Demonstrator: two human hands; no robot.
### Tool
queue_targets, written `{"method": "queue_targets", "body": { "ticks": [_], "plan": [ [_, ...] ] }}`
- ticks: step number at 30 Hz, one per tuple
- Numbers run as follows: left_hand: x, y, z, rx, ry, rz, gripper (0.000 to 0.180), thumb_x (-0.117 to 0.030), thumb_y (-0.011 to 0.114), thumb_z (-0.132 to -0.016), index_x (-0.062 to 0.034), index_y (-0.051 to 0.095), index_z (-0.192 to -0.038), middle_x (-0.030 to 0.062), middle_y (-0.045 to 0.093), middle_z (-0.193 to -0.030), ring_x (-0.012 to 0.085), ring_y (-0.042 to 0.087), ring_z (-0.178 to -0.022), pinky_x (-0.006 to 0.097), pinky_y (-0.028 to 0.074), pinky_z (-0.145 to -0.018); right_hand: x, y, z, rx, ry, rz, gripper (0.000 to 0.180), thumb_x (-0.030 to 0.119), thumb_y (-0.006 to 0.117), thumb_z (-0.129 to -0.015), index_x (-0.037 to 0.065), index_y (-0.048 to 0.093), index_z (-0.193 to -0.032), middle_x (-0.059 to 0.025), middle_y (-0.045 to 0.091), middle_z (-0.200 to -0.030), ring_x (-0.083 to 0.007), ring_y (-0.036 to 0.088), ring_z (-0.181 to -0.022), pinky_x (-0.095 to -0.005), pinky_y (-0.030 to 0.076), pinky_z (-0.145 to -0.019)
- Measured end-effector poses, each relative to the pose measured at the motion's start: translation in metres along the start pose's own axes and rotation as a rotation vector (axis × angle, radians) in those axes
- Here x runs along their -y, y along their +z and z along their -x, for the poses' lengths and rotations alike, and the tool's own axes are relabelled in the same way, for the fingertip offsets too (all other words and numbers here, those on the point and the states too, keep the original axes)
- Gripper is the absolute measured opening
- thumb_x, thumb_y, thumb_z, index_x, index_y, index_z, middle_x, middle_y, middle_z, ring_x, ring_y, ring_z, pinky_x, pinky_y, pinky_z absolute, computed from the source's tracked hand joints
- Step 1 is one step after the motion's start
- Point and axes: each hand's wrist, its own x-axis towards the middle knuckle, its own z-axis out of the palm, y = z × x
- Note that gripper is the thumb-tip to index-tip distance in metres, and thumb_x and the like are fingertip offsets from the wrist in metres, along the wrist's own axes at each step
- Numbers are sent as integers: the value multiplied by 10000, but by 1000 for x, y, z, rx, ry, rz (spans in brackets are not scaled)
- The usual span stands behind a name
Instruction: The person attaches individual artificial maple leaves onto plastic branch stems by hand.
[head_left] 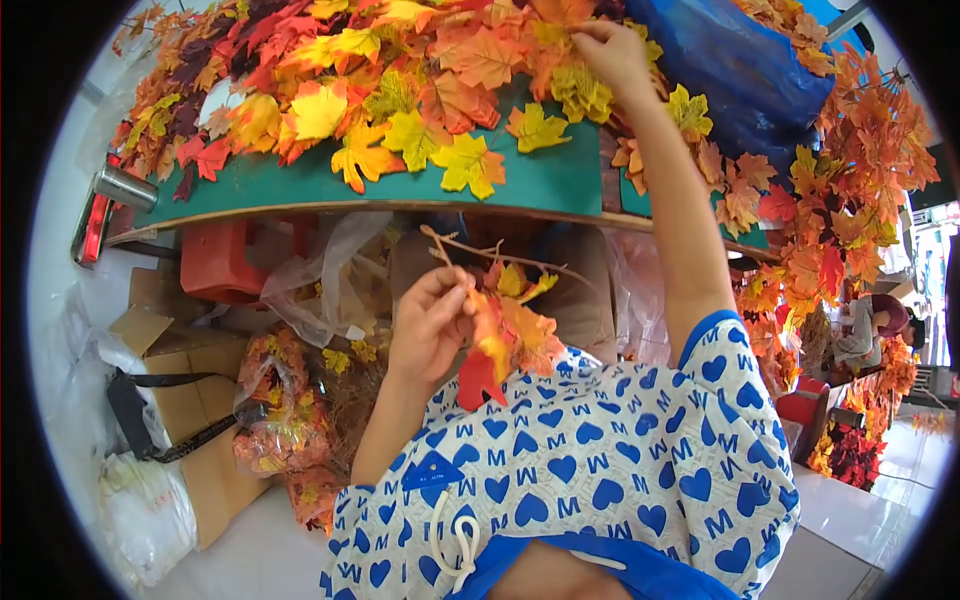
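My left hand [432,322] is shut on a brown twig branch [500,262] with orange, yellow and red fabric maple leaves [510,335] fixed to it, held above my lap. My right hand [612,52] is stretched out to the far side of the green table [545,180], its fingers pinched in a heap of loose artificial autumn leaves [400,70]. Whether it grips a single leaf is hard to tell. A yellow leaf [537,128] lies alone on the green surface near that arm.
A blue plastic bag [735,70] sits at the table's right end. Finished leaf branches [850,190] pile up on the right. Under the table stand a red stool [225,262], cardboard boxes [185,400] and clear bags of leaves [275,410]. A metal cup [125,187] stands at the left edge.
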Motion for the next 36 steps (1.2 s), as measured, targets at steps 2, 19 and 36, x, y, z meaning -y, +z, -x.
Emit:
{"method": "queue_targets", "body": {
  "ticks": [2,19,36],
  "plan": [
    [-1,11,-11,-4,-20,-108,128,-39,521,-900,-9,532,-1024,74,574,-935,117,592,-745,241,521,-584,-27,-28,-24,207,437,-893,167,107,635,-827,-6,647,-949,-85,668,-865,-196,645,-827,-300,504,-687],
    [30,20,-55,-202,322,-527,157,-1,612,-830,28,562,-976,62,625,-803,96,608,-649,224,520,-573,145,-6,239,119,836,-1400,126,44,640,-838,-21,597,-937,-81,631,-848,-148,643,-714,-215,531,-601],
    [36,21,-55,-102,67,-187,120,-24,590,-857,-11,580,-976,78,642,-822,154,643,-646,242,522,-558,92,18,259,97,961,-1353,159,140,633,-867,-9,609,-915,-49,623,-738,-100,564,-558,-220,453,-470]
  ]
}}
